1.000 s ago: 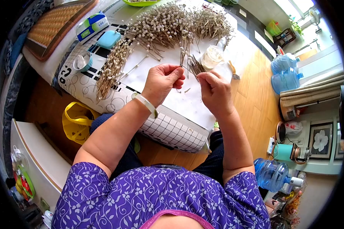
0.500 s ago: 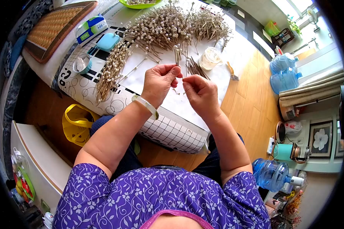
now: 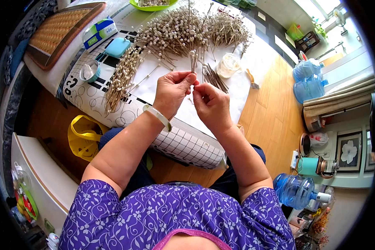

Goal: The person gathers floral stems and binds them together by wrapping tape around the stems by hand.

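My left hand point(image 3: 173, 92) pinches a few thin stems with white bud-like tips point(image 3: 193, 58), held upright above the table. Close against it, my right hand point(image 3: 212, 105) has thumb and finger pressed together at the lower ends of these stems; what lies between them is too small to make out. Beyond my hands spreads a large heap of stems with round white heads point(image 3: 171, 31). A second bundle of white-tipped stems point(image 3: 123, 79) lies to the left. Just right of my hands are bare brown sticks point(image 3: 214, 78) and a clear tub with pale contents point(image 3: 228, 65).
On the table's left are a small blue-rimmed cup point(image 3: 90, 71), a light-blue case point(image 3: 117, 47) and a tissue pack point(image 3: 100, 33). A green bowl point(image 3: 153, 6) stands at the far edge. A yellow bag point(image 3: 84, 137) hangs low at left; water jugs point(image 3: 310, 86) stand at right.
My right hand has shifted slightly left, closing the small gap to my left hand. The left hand stays almost still with the stems.
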`<state>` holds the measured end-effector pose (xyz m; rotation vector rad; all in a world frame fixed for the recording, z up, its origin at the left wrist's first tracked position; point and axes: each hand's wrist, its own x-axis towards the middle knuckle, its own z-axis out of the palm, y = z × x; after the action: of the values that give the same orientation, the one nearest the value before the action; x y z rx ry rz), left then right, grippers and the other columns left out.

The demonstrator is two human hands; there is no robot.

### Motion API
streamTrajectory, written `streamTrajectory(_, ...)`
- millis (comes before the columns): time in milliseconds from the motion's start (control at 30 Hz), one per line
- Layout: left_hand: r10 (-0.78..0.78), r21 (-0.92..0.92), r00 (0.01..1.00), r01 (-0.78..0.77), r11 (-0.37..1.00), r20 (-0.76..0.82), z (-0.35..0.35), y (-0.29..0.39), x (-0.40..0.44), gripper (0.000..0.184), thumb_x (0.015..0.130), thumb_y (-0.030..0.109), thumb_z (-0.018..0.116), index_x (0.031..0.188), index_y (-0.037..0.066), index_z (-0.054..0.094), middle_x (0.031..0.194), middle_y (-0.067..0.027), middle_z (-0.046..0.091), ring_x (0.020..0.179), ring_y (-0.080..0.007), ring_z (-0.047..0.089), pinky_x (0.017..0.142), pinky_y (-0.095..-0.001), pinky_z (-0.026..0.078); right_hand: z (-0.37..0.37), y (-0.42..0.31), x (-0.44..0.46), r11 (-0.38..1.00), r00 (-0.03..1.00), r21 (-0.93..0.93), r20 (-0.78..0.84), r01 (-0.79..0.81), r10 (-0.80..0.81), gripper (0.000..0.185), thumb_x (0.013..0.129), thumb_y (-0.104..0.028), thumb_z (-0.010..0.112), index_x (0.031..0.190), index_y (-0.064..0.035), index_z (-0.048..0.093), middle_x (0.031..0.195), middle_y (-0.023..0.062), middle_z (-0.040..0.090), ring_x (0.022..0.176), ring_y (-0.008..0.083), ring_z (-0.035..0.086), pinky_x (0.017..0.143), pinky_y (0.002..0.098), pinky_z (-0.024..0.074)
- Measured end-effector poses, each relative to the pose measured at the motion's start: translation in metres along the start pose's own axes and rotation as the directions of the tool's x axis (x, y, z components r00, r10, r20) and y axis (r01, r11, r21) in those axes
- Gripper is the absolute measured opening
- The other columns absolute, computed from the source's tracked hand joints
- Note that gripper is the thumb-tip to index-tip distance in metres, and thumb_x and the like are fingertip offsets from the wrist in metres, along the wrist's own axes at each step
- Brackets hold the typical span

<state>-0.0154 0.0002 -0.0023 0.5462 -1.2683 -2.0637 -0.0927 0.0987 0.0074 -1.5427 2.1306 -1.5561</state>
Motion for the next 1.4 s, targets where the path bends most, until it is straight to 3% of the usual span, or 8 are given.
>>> streamTrajectory(133,-0.018,0.054,0.999,0.016,0.998,0.029,0.000,0.002,0.000,0.013,0.081,0.013,0.060,0.086,0.002,0.061,0.068,-0.0019,0.059,0.052,-0.0029,0.044,0.047,-0.0147,0.036,-0.002,-0.001,-0.002,1.000,1.000,0.015,0.021,0.000,0.000,0.008,0.073,-0.005,0.060,0.070,-0.0014,0.054,0.059,0.0137,0.054,0.047,0.0229,0.053,0.045,0.0303,0.0411)
streamTrajectory(267,-0.041,0.070,0.993,0.033,0.997,0.112,-0.001,0.003,-0.003,0.011,0.082,0.012,0.057,0.085,0.002,0.061,0.066,-0.0012,0.058,0.053,-0.0024,0.044,0.048,-0.0140,0.035,-0.016,0.026,0.006,0.978,0.997,0.197,0.016,-0.075,0.073,0.010,0.078,-0.009,0.060,0.075,0.0007,0.059,0.060,0.0024,0.056,0.050,0.0050,0.047,0.043,0.0218,0.0379)
streamTrajectory(333,-0.060,0.092,0.986,0.046,0.995,0.153,-0.002,0.000,-0.003,0.012,0.083,0.012,0.056,0.084,0.002,0.061,0.067,-0.0012,0.058,0.053,-0.0024,0.044,0.048,-0.0140,0.034,-0.016,0.030,0.014,0.837,0.987,0.525,0.050,-0.154,0.150,0.014,0.081,-0.011,0.059,0.087,0.0005,0.061,0.069,0.0015,0.059,0.050,0.0048,0.047,0.042,0.0201,0.0373)
streamTrajectory(400,-0.103,0.085,0.969,0.086,0.993,0.225,0.001,0.001,-0.006,0.012,0.083,0.012,0.056,0.084,0.002,0.061,0.066,-0.0012,0.057,0.053,-0.0024,0.043,0.047,-0.0147,0.033,-0.029,0.031,0.018,0.728,0.907,0.540,0.265,-0.421,0.328,0.020,0.082,-0.013,0.059,0.095,0.0029,0.059,0.076,0.0048,0.062,0.065,0.0070,0.054,0.053,0.0179,0.0422)
streamTrajectory(567,-0.157,0.102,0.944,0.133,0.986,0.290,0.003,0.002,-0.005,0.012,0.083,0.013,0.056,0.083,0.002,0.061,0.066,-0.0015,0.057,0.052,-0.0026,0.043,0.046,-0.0150,0.032,-0.028,0.039,0.018,0.533,0.917,0.749,0.286,-0.394,0.276,0.014,0.079,-0.008,0.061,0.090,0.0012,0.060,0.087,0.0091,0.062,0.073,0.0090,0.055,0.063,0.0205,0.0451)
streamTrajectory(1133,-0.211,0.018,0.879,0.226,0.974,0.428,-0.002,-0.004,-0.004,0.013,0.084,0.015,0.055,0.084,0.003,0.060,0.066,-0.0006,0.055,0.054,-0.0030,0.043,0.046,-0.0152,0.032,-0.026,0.039,0.014,0.426,0.920,0.816,0.356,-0.392,0.165,0.004,0.082,-0.005,0.056,0.083,-0.0024,0.054,0.081,0.0046,0.057,0.065,0.0072,0.052,0.057,0.0184,0.0438)
streamTrajectory(1333,-0.128,-0.010,0.905,0.144,0.990,0.406,0.001,-0.003,-0.004,0.014,0.083,0.012,0.056,0.088,0.000,0.060,0.072,-0.0050,0.059,0.063,-0.0076,0.053,0.058,-0.0197,0.044,-0.025,0.038,0.013,0.459,0.947,0.829,0.263,-0.319,0.184,0.004,0.083,-0.007,0.055,0.082,-0.0025,0.053,0.080,0.0038,0.057,0.067,0.0082,0.054,0.060,0.0198,0.0456)
streamTrajectory(1400,-0.241,-0.012,0.876,0.270,0.963,0.418,0.000,0.003,-0.005,0.015,0.083,0.011,0.056,0.092,-0.001,0.059,0.075,-0.0061,0.060,0.068,-0.0107,0.057,0.065,-0.0225,0.048,-0.027,0.037,0.014,0.451,0.949,0.836,0.251,-0.311,0.189,0.004,0.083,-0.006,0.055,0.082,-0.0024,0.054,0.079,0.0035,0.057,0.066,0.0080,0.054,0.059,0.0191,0.0449)
